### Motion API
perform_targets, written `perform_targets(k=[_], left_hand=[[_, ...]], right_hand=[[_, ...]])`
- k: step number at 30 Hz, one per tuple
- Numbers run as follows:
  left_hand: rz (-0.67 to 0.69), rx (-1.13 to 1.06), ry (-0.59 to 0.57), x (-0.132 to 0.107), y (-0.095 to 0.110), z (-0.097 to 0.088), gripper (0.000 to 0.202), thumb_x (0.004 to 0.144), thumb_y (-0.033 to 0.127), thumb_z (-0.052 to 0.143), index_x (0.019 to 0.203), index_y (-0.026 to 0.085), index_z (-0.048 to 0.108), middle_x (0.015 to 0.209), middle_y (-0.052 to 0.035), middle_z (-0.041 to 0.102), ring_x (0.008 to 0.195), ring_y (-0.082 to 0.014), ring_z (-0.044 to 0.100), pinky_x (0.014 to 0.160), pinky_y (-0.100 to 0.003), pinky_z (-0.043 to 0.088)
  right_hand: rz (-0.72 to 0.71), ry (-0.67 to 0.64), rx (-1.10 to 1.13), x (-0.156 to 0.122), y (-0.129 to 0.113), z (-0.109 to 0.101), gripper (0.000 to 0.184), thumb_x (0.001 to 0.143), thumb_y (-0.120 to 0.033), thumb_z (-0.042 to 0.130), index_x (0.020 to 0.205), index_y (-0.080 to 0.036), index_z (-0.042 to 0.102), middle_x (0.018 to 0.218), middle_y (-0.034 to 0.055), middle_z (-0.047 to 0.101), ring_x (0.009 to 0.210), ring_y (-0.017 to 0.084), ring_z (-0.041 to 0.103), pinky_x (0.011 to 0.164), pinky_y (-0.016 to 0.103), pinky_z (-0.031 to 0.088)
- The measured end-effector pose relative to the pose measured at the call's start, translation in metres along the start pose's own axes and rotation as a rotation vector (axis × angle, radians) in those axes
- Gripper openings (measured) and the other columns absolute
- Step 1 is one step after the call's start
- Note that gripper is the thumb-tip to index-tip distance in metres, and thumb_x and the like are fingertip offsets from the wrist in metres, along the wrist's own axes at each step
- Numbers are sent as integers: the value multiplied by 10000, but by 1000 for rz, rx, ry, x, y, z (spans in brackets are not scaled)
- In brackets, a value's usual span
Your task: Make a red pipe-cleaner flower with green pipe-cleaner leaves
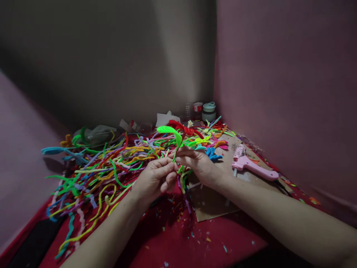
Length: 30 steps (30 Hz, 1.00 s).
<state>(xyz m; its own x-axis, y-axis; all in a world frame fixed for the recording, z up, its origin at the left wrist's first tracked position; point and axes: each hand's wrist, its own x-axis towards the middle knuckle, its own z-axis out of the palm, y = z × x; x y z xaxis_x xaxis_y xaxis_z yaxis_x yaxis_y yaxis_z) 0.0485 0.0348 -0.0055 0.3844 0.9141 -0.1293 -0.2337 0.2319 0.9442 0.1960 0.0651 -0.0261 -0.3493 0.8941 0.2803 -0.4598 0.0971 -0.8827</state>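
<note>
Between my two hands I hold a bright green pipe cleaner (175,136), its upper end bent into a broad leaf-like loop that curves to the left. My left hand (157,175) pinches it low down, thumb against fingertips. Just above and to the right, the fingers of my right hand (196,163) also pinch its stem. A red pipe cleaner piece (189,131) shows right behind the green loop; whether it joins the held piece I cannot tell. Many loose coloured pipe cleaners (111,171) lie behind and to the left of my hands.
A pink glue gun (251,167) rests on a brown board (214,206) to the right. Blue pipe cleaner petals (214,154) lie near my right hand. At the back stand a lidded jar (209,111) and a red-labelled container (198,107). A black object (35,243) lies at front left.
</note>
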Motion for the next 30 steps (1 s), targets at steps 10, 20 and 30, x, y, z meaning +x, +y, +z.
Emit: perform_targets(k=[10,20,30], left_hand=[[-9,-124,-171,-2,-1,-3,172,798,289,572,728,132,582,376,84,368,262,-9,222,304,-137,292],[257,544,284,-3,-2,11,206,775,277,590,630,140,540,509,35,537,410,-64,472,423,-183,390],[162,249,184,-2,-1,5,189,809,278,565,684,140,533,499,44,529,351,-22,416,378,-135,318]], right_hand=[[136,11,196,-1,5,2,147,601,-231,710,740,-183,705,764,22,664,698,140,556,670,281,404],[-8,154,-9,-1,5,5,79,654,-265,685,705,-211,712,749,-3,656,745,144,571,737,279,435],[-81,40,-259,-3,-4,3,140,737,-281,610,809,-240,722,848,4,646,872,164,568,844,304,416]])
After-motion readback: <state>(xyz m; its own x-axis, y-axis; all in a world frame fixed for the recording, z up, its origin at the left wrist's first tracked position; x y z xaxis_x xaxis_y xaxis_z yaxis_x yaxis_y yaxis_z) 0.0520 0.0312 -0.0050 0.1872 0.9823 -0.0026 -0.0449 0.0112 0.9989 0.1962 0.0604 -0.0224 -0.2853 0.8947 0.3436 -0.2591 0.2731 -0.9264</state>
